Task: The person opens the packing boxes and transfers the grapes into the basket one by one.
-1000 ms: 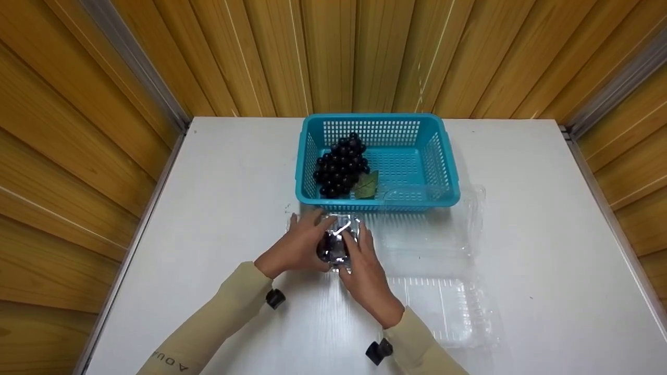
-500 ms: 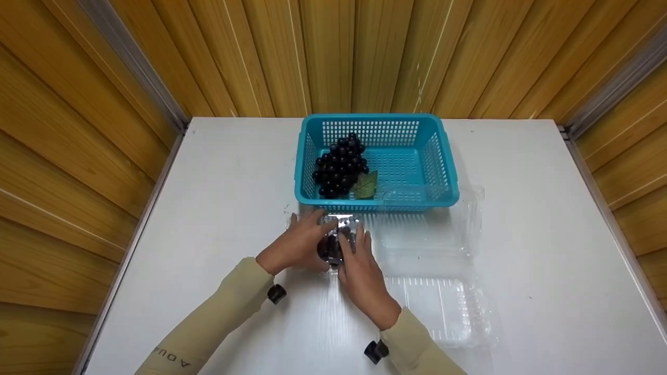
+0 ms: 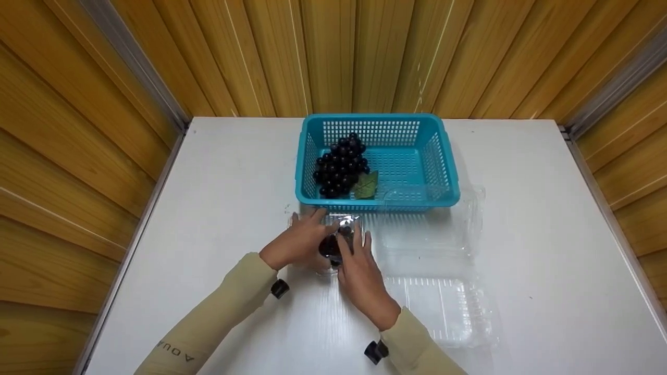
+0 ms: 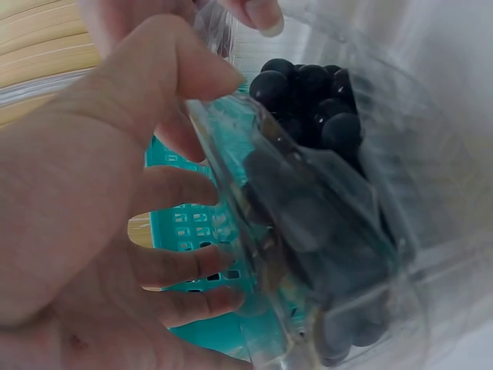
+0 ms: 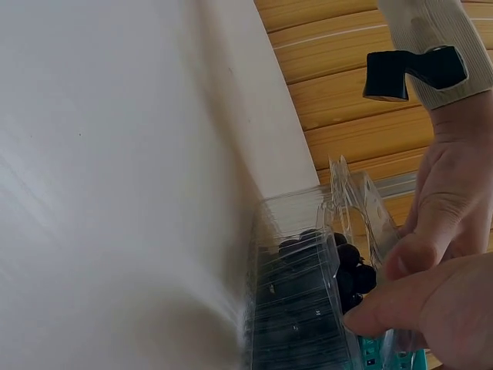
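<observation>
A clear plastic clamshell box [image 5: 289, 208] with dark grapes [image 4: 341, 132] inside stands between both hands, just in front of the teal basket. My left hand [image 3: 299, 240] holds the box's left side, its fingers [image 4: 181, 264] spread along the lid [image 4: 266, 154] and its thumb at the lid's edge. The lid is tilted, partly raised over the fruit. From the right, my right hand [image 3: 363, 278] grips the box, with its thumb [image 5: 385, 303] on the rim beside the grapes. The hands hide part of the box in the head view.
The teal basket [image 3: 299, 161] at the back holds a dark grape bunch [image 3: 341, 164] and a green leaf [image 3: 366, 185]. Another open clear plastic box [image 3: 437, 307] lies to the right, its far half overlapping the basket's front rim. Wood-patterned walls [image 3: 333, 57] enclose the table [image 3: 521, 234].
Both hands stay at the box. The left hand and forearm shift slightly, turning a little, while the bright glare on the box's lid fades. The right index finger has drawn slightly left.
</observation>
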Demonstrator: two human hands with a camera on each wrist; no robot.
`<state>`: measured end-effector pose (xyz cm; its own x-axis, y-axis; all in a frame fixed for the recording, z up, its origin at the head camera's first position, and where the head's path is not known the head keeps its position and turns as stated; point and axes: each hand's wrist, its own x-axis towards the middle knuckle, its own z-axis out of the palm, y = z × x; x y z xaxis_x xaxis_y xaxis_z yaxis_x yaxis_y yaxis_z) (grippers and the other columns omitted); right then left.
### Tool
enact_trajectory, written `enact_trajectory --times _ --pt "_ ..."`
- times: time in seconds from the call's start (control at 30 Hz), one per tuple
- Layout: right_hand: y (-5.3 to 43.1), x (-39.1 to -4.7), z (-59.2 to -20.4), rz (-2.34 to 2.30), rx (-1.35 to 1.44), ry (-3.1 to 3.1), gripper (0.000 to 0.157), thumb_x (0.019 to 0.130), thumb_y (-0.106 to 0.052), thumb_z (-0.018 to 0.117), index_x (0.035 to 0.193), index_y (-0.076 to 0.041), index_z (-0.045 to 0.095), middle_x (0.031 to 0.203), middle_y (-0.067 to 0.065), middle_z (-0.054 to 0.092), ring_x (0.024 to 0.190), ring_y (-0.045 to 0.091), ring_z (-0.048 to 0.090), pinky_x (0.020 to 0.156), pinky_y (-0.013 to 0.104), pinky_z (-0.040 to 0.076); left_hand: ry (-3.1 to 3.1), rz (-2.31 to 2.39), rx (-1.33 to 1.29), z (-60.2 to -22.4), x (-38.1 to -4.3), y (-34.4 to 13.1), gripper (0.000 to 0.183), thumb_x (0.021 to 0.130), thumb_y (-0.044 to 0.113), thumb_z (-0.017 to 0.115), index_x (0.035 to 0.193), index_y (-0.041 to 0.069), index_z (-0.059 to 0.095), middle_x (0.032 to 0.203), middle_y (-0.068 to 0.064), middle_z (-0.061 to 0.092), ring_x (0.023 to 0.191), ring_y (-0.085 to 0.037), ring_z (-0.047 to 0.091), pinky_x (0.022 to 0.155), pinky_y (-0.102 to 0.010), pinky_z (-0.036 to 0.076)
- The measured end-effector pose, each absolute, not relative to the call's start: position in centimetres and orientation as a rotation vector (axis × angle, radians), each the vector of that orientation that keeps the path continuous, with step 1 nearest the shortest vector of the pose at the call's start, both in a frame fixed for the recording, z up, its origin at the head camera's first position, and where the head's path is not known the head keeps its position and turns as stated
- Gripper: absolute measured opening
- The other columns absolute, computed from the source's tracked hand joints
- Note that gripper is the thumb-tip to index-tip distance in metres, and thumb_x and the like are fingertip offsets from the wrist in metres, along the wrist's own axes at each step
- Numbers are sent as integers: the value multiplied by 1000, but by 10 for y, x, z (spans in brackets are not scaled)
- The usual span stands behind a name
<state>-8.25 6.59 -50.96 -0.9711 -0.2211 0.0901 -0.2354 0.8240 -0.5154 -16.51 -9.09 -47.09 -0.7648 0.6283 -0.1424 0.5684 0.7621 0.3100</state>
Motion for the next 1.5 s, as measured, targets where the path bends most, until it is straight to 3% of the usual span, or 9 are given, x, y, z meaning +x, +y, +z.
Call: enact_trajectory --times 0.2,0.37,0.57,0.7,0.83,1.0,1.33,1.5 --pt "67 -83 -509 819 374 -2981 65 87 1 64 146 -10 41 160 24 10 141 56 16 92 52 52 2646 365 934 -463 -169 -89 74 71 33 85 137 17 56 149 -18 39 135 -38 40 97 -77 30" --pt "68 -85 -510 760 342 -2979 65 86 6 62 145 -11 42 161 19 12 142 52 19 75 45 57 2623 371 953 -457 -173 -89 64 73 31 83 131 16 62 142 -19 46 121 -34 53 95 -71 40" --pt "68 -85 -510 756 319 -2987 68 85 7 62 146 -13 40 161 18 10 142 52 20 69 41 58 2592 356 970 -457 -174 -90 65 73 32 83 133 17 61 142 -19 46 122 -34 51 95 -69 41" --pt "67 -84 -511 766 302 -2950 78 82 11 62 149 -16 35 162 18 8 143 50 20 62 36 56 2549 407 954 -456 -178 -93 61 76 29 81 132 15 61 146 -19 44 129 -32 48 101 -57 45" --pt "67 -84 -512 782 289 -2929 83 80 14 61 151 -19 32 162 18 6 143 48 21 57 32 53 2505 441 1000 -453 -183 -97 61 78 27 78 134 12 59 143 -20 47 124 -29 50 100 -45 48" --pt "67 -82 -513 802 283 -2953 83 81 12 62 151 -20 31 163 15 4 144 47 20 60 32 54 2478 429 1001 -450 -185 -98 63 78 27 78 135 11 57 139 -20 50 116 -27 52 96 -44 50" --pt "70 -80 -510 871 296 -2915 84 79 14 63 151 -17 31 163 16 2 145 45 18 62 32 54 2471 383 973 -446 -183 -96 64 79 30 78 137 13 56 143 -17 50 123 -27 51 99 -43 49" --pt "73 -80 -507 916 300 -2842 82 77 9 67 149 -11 34 162 18 4 144 38 27 65 31 55 2462 404 1005 -444 -183 -97 61 81 28 75 137 12 56 137 -14 55 97 -21 54 80 -34 49"
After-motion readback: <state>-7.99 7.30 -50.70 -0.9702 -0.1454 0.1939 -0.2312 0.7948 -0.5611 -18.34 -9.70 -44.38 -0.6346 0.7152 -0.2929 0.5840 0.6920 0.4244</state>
